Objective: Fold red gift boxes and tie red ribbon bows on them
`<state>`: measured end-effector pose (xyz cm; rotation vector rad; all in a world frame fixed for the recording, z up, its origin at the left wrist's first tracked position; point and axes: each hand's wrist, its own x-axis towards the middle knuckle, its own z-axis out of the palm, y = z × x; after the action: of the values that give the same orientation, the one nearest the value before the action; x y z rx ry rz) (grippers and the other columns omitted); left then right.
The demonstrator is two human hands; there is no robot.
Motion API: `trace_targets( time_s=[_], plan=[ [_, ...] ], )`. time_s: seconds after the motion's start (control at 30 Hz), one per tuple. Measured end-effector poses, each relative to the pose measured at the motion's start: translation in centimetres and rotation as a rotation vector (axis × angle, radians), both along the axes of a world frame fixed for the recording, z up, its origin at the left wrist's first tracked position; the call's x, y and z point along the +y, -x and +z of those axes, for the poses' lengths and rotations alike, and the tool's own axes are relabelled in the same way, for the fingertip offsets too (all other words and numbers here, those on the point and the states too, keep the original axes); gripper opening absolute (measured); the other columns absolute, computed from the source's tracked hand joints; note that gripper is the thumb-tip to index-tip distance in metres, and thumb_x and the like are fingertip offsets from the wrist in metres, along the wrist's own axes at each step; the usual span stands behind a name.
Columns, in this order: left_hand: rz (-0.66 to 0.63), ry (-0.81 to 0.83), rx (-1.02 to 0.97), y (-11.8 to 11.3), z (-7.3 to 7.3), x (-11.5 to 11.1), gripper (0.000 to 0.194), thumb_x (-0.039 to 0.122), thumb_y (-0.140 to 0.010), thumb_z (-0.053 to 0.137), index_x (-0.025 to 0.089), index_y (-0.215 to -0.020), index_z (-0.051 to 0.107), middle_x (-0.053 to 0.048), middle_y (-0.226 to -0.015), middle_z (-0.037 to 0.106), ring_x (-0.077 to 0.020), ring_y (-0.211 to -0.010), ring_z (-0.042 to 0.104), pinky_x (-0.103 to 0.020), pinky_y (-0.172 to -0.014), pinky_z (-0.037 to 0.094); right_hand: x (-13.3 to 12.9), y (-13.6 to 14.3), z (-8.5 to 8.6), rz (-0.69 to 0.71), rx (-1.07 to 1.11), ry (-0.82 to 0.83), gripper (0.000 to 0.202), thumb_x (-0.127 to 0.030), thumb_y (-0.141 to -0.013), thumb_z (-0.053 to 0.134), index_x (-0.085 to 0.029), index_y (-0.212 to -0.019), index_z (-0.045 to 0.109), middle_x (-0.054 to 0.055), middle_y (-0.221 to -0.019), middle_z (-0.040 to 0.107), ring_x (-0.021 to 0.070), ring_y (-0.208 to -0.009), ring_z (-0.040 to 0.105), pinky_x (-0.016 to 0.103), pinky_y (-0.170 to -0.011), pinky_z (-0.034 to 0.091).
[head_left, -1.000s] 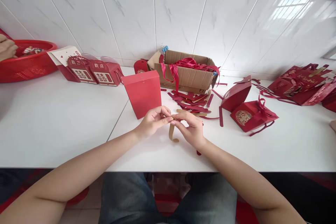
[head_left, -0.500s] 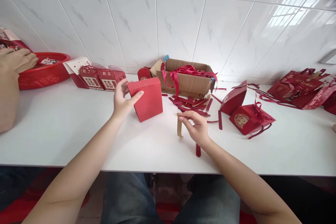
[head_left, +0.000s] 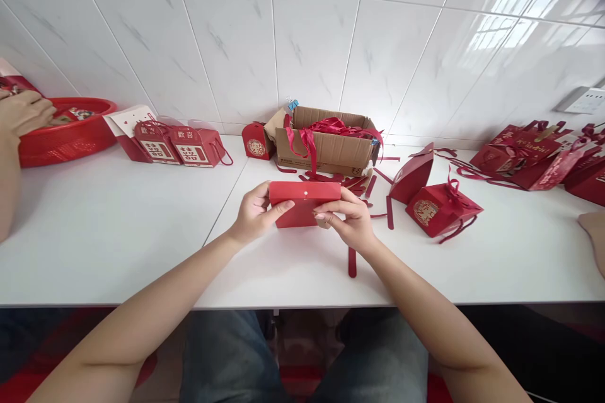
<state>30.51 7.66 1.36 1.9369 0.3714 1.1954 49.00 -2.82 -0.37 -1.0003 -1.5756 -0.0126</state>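
Half a second ago only the left hand (head_left: pixel 253 215) touched the red box (head_left: pixel 302 203); now the right hand (head_left: pixel 350 221) pinches it too, mid-worktop (head_left: pixel 118 233), both hands clamped on it.

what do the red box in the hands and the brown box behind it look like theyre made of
The red box, held between left hand and right hand, looks like thin matte card: flat panels, crisp folded edges, no gloss. The brown box behind looks like plain corrugated cardboard: raw brown faces, bent flaps. The strands spilling from it look like satin ribbon, given their slight sheen, though that is less certain.
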Motion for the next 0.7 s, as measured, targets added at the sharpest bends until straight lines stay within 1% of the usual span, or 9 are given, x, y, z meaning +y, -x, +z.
trace_targets(
  time_s=[0.1,0.2,0.27,0.33,0.4,0.47,0.53,0.6,0.7],
  plan=[
    [0.008,-0.108,-0.002,-0.3,-0.1,-0.6,0.029,0.038,-0.080,0.069,0.018,-0.097,0.057,-0.001,-0.073,0.064,-0.0129,-0.064,0.061,-0.024,-0.059,0.052,-0.2,-0.3,0.2,-0.043,0.016,-0.046,0.006,-0.030,-0.083,0.068,-0.028,-0.080,0.074,0.003,-0.085,0.070,0.0196,-0.083,0.066,0.040,-0.081,0.052],
    [0.019,-0.330,-0.039,-0.7,0.2,-0.7,0.043,0.029,-0.084,0.066,0.021,-0.122,0.048,0.000,-0.078,0.066,-0.0120,-0.065,0.063,-0.024,-0.063,0.054,-0.4,-0.5,0.3,-0.055,0.026,-0.057,0.006,-0.029,-0.082,0.069,-0.026,-0.080,0.073,0.003,-0.084,0.069,0.0184,-0.080,0.066,0.037,-0.075,0.051],
    [0.017,-0.536,-0.035,-1.0,0.6,-0.7,0.034,0.021,-0.086,0.061,0.023,-0.120,0.054,-0.001,-0.084,0.067,-0.0114,-0.069,0.064,-0.023,-0.067,0.054,-0.5,-0.5,0.3,-0.046,0.033,-0.054,0.006,-0.027,-0.083,0.068,-0.026,-0.081,0.073,0.003,-0.086,0.068,0.0182,-0.081,0.065,0.037,-0.073,0.051],
    [0.057,-0.664,-0.026,-1.3,1.1,-0.8,0.024,0.015,-0.086,0.059,0.023,-0.108,0.064,-0.003,-0.088,0.065,-0.0120,-0.075,0.063,-0.024,-0.067,0.054,-0.5,-0.5,0.1,-0.036,0.041,-0.050,0.007,-0.025,-0.084,0.066,-0.027,-0.083,0.073,0.003,-0.088,0.066,0.0181,-0.082,0.064,0.037,-0.073,0.052],
    [0.113,-0.674,-0.033,-1.6,1.4,-1.0,0.021,0.015,-0.083,0.061,0.021,-0.102,0.067,-0.005,-0.094,0.061,-0.0140,-0.081,0.062,-0.027,-0.069,0.056,-0.5,-0.5,-0.1,-0.029,0.051,-0.046,0.008,-0.025,-0.084,0.066,-0.028,-0.085,0.074,0.004,-0.093,0.063,0.0183,-0.085,0.063,0.038,-0.075,0.053],
    [0.140,-0.657,-0.048,-1.7,1.5,-1.3,0.018,0.015,-0.082,0.063,0.020,-0.099,0.067,-0.008,-0.103,0.059,-0.0167,-0.089,0.063,-0.033,-0.076,0.058,-0.5,-0.3,-0.3,-0.041,0.041,-0.063,0.008,-0.026,-0.083,0.067,-0.029,-0.083,0.074,0.005,-0.105,0.058,0.0205,-0.097,0.062,0.040,-0.081,0.054],
    [0.113,-0.647,-0.059,-1.7,1.4,-1.6,0.015,0.013,-0.082,0.062,0.019,-0.095,0.066,-0.008,-0.105,0.062,-0.0180,-0.093,0.064,-0.036,-0.081,0.057,-0.5,-0.2,-0.4,-0.072,0.003,-0.099,0.007,-0.028,-0.082,0.068,-0.029,-0.080,0.075,0.005,-0.124,0.050,0.0243,-0.113,0.055,0.043,-0.090,0.052],
    [0.065,-0.624,-0.065,-1.7,1.3,-2.0,0.014,0.010,-0.082,0.062,0.018,-0.093,0.065,-0.008,-0.098,0.067,-0.0181,-0.092,0.066,-0.034,-0.081,0.057,-0.5,-0.1,-0.4,-0.097,-0.051,-0.129,0.007,-0.029,-0.081,0.069,-0.030,-0.079,0.075,0.003,-0.138,0.039,0.0277,-0.124,0.047,0.047,-0.096,0.048],
    [-0.011,-0.572,-0.075,-1.7,1.0,-2.5,0.013,0.008,-0.081,0.062,0.016,-0.091,0.065,-0.007,-0.088,0.070,-0.0176,-0.084,0.068,-0.031,-0.075,0.059,-0.7,0.0,-0.3,-0.111,-0.113,-0.146,0.007,-0.028,-0.082,0.069,-0.031,-0.080,0.075,0.000,-0.145,0.034,0.0292,-0.129,0.043,0.050,-0.100,0.044]
  ],
)
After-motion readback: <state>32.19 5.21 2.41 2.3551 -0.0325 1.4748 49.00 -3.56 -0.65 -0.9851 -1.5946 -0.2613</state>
